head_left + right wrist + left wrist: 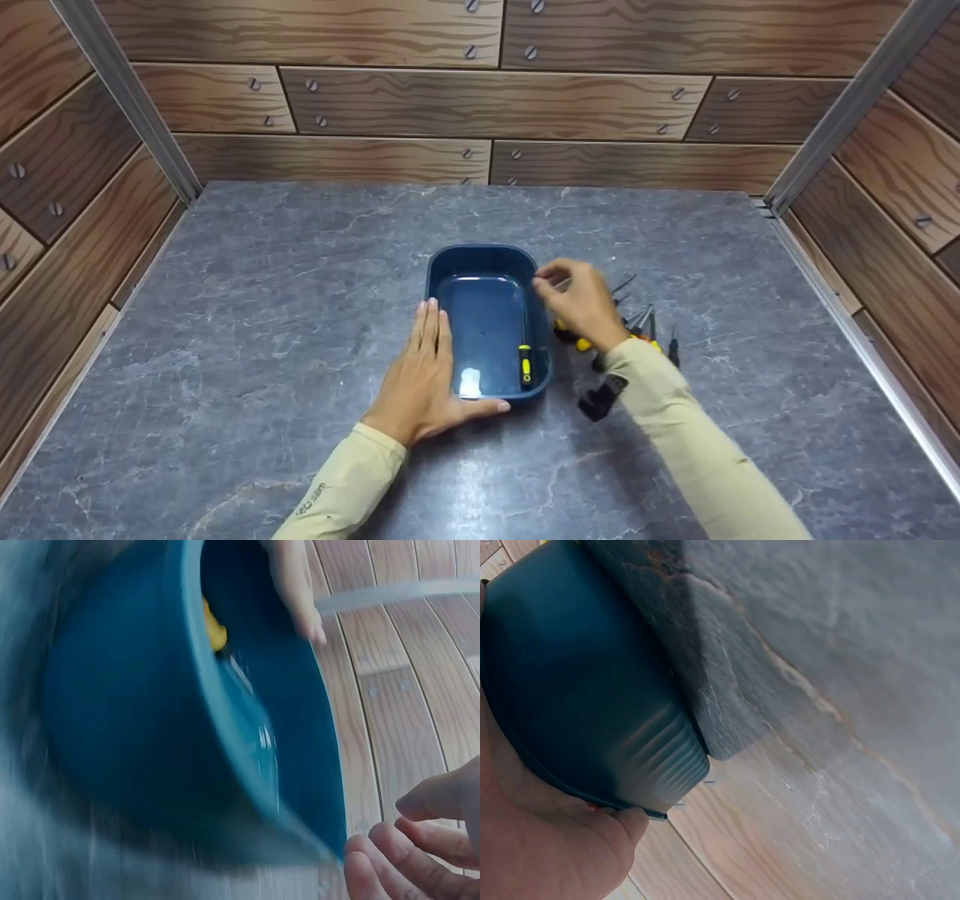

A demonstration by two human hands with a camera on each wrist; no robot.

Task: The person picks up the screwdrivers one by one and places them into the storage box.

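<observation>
A deep blue plastic bin (484,322) stands on the table, with one yellow-and-black screwdriver (525,365) lying along its right inner side. My left hand (424,375) rests against the bin's near left corner, its fingers straight along the left rim and its thumb stretched along the near edge. At the upper right rim is my right hand (581,300), fingers loosely bent. The right wrist view shows a gap between thumb and fingertips (382,836), with nothing held. Partly hidden under the right hand and wrist, several small tools (641,322) with dark shafts and yellow or black handles lie beside the bin.
A grey marbled tabletop (300,315) carries everything. Wood-patterned panels (480,101) enclose the back and both sides, with metal posts (124,97) at the corners. A black wrist camera (600,397) hangs beside the right sleeve.
</observation>
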